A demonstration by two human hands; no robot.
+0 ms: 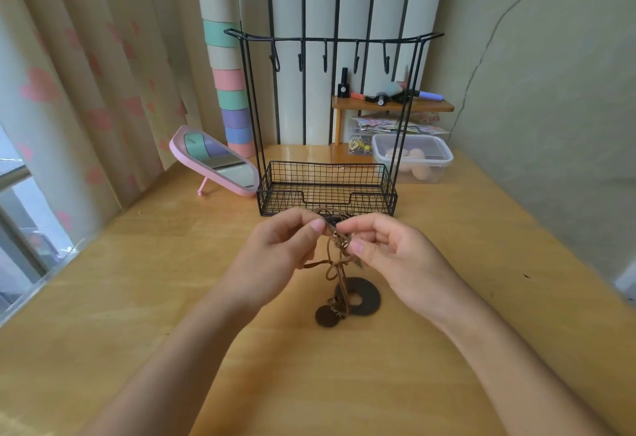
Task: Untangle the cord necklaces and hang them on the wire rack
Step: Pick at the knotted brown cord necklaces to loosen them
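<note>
**Status.** The cord necklaces (339,253) form one tangle between our hands, above the surface (464,263) and just in front of the wire rack (327,165). The grip of the left hand (278,253) is clamped on the cords, thumb against forefinger. The grip of the right hand (392,256) pinches the same knot from the opposite side. A ring pendant (371,301) and a disc pendant (325,318) hang below the knot. We cannot tell whether they rest on the surface or hang just above it, nor how many necklaces the tangle contains.

**Remaining.** Every hook (300,60) on the top bar is bare. We judge the untangling incomplete and all hanging not yet begun.

**Clearances.**
- The front rim of the rack's basket lies near our fingertips, so pull cords sideways or toward us, not forward.
- The pink mirror (220,163) stands left of the rack, and the clear container (413,174) stands behind it on the right. Both are well apart from the hands.
- The surface's left edge runs along the window, and the wall bounds the right.
- The path upward to the hooks appears unobstructed.
</note>
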